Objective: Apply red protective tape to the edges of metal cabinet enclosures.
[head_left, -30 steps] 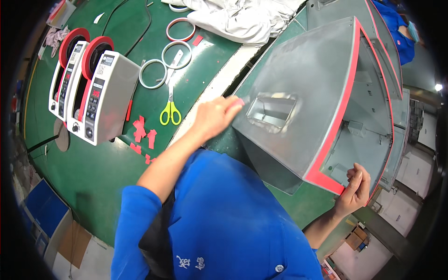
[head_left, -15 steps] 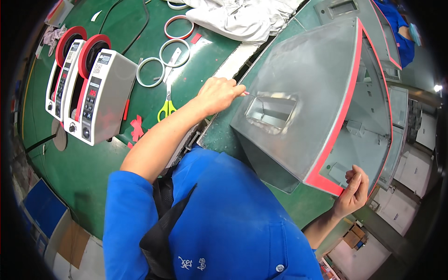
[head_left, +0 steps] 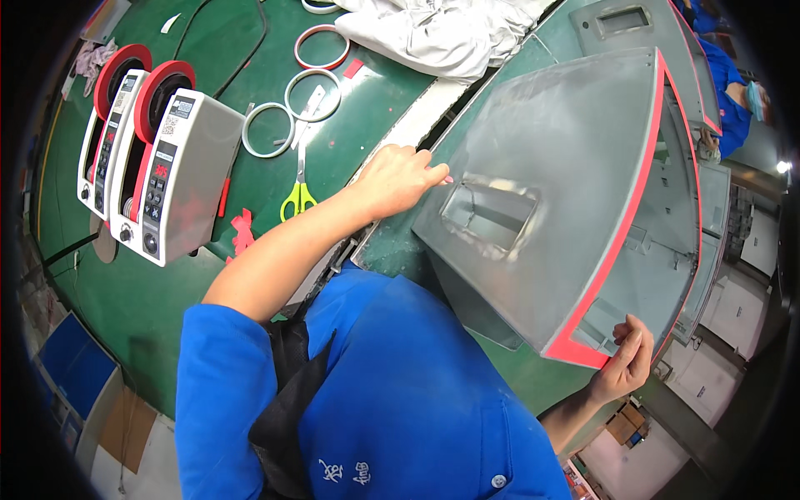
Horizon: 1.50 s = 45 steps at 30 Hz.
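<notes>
A grey metal housing (head_left: pixel 567 142) lies tilted in front of me, with red tape (head_left: pixel 621 229) along the rim of its large open side. Beside the rectangular cutout (head_left: pixel 492 215) in its face, my left hand (head_left: pixel 398 182) is closed on a thin tool. Only a small pink bit of the tool (head_left: pixel 448 179) shows at the fingertips; the fingers hide most of it. My right hand (head_left: pixel 623 365) is at the housing's lower right corner, by the taped rim. Its fingers are curled together against the thumb, and what they hold, if anything, cannot be made out.
Two white tape dispensers (head_left: pixel 171 179) with red rolls stand at the left of the green table (head_left: pixel 133 308). Yellow-handled scissors (head_left: pixel 298 198), several tape rings (head_left: pixel 268 130) and a white cloth (head_left: pixel 433 33) lie farther back. Another grey housing (head_left: pixel 642 58) and a person (head_left: pixel 733 100) are at the far right.
My left hand has shifted slightly right and down beside the cutout, and the tool's thin dark shaft shows less. The right hand stays at the corner. The far person shows more.
</notes>
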Each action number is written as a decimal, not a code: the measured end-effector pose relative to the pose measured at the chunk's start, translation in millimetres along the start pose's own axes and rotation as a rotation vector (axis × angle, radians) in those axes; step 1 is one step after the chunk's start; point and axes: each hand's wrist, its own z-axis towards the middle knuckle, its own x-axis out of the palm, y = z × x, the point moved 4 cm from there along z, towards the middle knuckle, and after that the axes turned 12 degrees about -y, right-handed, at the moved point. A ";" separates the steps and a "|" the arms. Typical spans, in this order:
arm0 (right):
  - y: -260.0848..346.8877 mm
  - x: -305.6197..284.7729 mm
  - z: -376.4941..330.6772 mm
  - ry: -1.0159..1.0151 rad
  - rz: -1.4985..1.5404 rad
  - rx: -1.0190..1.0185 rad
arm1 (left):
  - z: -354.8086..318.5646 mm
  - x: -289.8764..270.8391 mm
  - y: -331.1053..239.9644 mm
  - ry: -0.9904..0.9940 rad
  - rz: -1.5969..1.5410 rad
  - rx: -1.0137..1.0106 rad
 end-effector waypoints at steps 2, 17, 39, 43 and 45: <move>0.8 0.5 1.5 -0.009 -0.039 0.016 | 0.5 0.9 1.3 -0.092 0.006 0.032; 0.0 2.8 4.9 0.061 -0.081 0.046 | 7.9 10.0 -10.5 0.504 -0.155 0.000; -1.2 3.5 7.3 0.095 -0.152 0.113 | 2.6 5.5 -2.3 0.772 -0.374 -0.336; -2.3 3.0 7.2 0.095 -0.159 0.110 | 11.4 -20.6 -3.1 0.529 -0.560 -0.455; -2.6 2.8 6.4 0.085 -0.150 0.123 | 14.6 -35.5 -12.3 0.396 -0.895 -0.645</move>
